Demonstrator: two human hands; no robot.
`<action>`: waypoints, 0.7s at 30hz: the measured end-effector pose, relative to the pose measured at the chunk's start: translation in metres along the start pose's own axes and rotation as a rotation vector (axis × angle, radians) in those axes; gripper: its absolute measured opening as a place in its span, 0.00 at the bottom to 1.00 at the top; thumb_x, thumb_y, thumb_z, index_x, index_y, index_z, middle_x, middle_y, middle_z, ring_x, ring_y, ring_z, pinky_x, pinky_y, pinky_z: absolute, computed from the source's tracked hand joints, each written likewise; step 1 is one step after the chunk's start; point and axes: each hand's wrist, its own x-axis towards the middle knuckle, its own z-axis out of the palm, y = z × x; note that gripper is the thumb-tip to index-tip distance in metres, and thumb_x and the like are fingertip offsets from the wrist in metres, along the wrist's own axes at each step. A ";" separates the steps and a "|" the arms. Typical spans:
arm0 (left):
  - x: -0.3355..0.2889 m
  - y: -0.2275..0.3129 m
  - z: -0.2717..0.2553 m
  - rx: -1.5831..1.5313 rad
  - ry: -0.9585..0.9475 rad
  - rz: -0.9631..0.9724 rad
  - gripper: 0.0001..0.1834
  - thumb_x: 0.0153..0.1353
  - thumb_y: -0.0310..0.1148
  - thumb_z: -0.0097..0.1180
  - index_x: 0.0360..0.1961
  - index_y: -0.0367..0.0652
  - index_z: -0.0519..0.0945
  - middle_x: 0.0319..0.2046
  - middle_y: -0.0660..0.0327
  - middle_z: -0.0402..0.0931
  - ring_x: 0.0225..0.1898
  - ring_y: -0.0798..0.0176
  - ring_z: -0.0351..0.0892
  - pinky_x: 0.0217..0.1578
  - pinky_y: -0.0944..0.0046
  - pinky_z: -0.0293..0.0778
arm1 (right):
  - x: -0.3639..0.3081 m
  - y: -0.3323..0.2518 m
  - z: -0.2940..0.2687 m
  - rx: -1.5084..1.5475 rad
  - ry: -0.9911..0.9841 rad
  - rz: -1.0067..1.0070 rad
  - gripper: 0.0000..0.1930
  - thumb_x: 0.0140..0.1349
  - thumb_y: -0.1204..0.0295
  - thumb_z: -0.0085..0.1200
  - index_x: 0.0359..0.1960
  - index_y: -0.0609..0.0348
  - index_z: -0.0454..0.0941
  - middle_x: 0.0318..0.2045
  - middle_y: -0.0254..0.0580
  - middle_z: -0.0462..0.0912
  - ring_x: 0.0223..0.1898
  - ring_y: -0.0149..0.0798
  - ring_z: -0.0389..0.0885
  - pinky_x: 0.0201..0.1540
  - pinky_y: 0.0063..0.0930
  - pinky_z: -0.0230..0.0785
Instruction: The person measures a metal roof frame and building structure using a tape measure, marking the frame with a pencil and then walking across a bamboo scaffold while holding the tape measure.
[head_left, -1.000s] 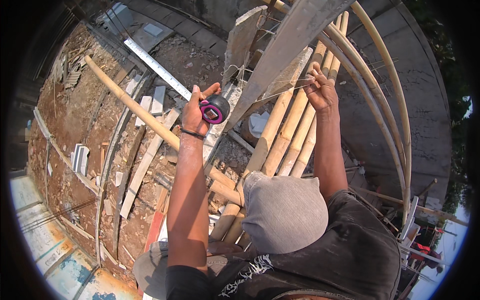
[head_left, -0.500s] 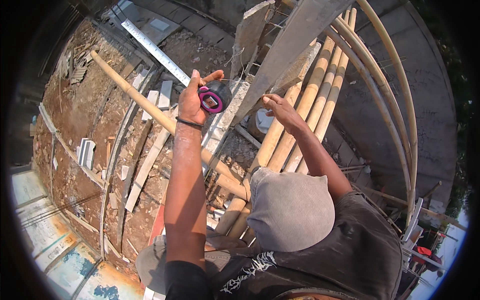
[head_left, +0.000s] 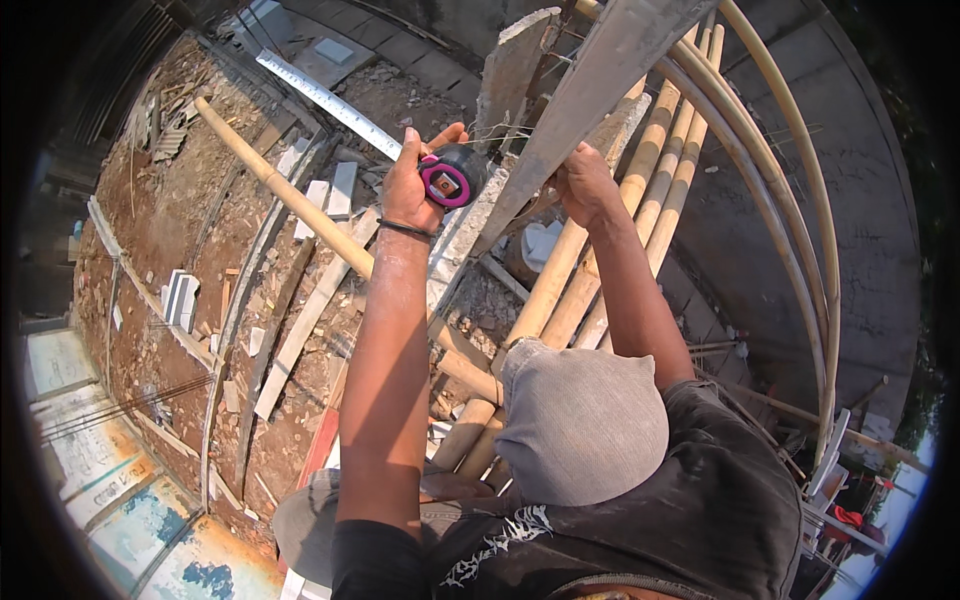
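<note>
In my left hand (head_left: 412,192) is a black and pink tape measure (head_left: 450,180), its round case against the palm and fingers. The white tape blade (head_left: 325,100) runs out stiffly to the upper left, past my thumb. My right hand (head_left: 585,185) is closed at the right edge of a grey board (head_left: 590,100) that slants up in front of me. Its fingertips are partly hidden behind that edge, so what they hold cannot be made out. Thin wire (head_left: 500,130) sticks out between the tape case and the board, beside a rough concrete post (head_left: 515,70).
Several bamboo poles (head_left: 635,185) lie bundled right of the board, and curved poles (head_left: 800,150) rise farther right. A single bamboo pole (head_left: 290,195) crosses to the left. Below are rubble, planks (head_left: 310,330) and white blocks (head_left: 180,300). Rusty painted sheets (head_left: 130,500) lie lower left.
My left hand and the tape measure have shifted slightly right, the blade still out. My right hand has moved up and right along the board's edge, its fingers now curled more tightly.
</note>
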 end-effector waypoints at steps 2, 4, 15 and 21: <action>-0.004 -0.003 -0.004 0.001 0.001 0.011 0.19 0.67 0.44 0.38 0.24 0.42 0.67 0.50 0.42 0.69 0.51 0.50 0.71 0.48 0.55 0.74 | -0.020 -0.021 -0.009 0.051 -0.051 -0.024 0.11 0.61 0.62 0.51 0.31 0.56 0.73 0.22 0.27 0.67 0.21 0.25 0.64 0.26 0.22 0.61; -0.009 -0.005 -0.010 0.028 -0.030 0.028 0.20 0.66 0.45 0.39 0.23 0.42 0.68 0.49 0.43 0.70 0.51 0.52 0.71 0.47 0.55 0.75 | -0.030 -0.043 -0.014 -0.083 -0.034 -0.083 0.12 0.61 0.63 0.52 0.36 0.58 0.74 0.21 0.25 0.63 0.20 0.22 0.60 0.25 0.19 0.59; -0.005 -0.052 -0.015 0.100 0.106 -0.096 0.21 0.65 0.45 0.41 0.36 0.33 0.71 0.43 0.46 0.74 0.43 0.57 0.76 0.41 0.58 0.78 | -0.008 -0.034 -0.114 -0.206 0.185 -0.272 0.10 0.59 0.74 0.52 0.43 0.61 0.71 0.31 0.34 0.75 0.32 0.29 0.75 0.37 0.24 0.70; -0.030 -0.031 -0.047 0.137 0.220 -0.098 0.26 0.65 0.49 0.39 0.37 0.32 0.76 0.29 0.54 0.78 0.25 0.64 0.80 0.25 0.62 0.81 | 0.006 0.006 -0.087 -0.190 0.102 -0.234 0.11 0.58 0.75 0.54 0.41 0.63 0.69 0.32 0.36 0.74 0.32 0.30 0.75 0.39 0.24 0.70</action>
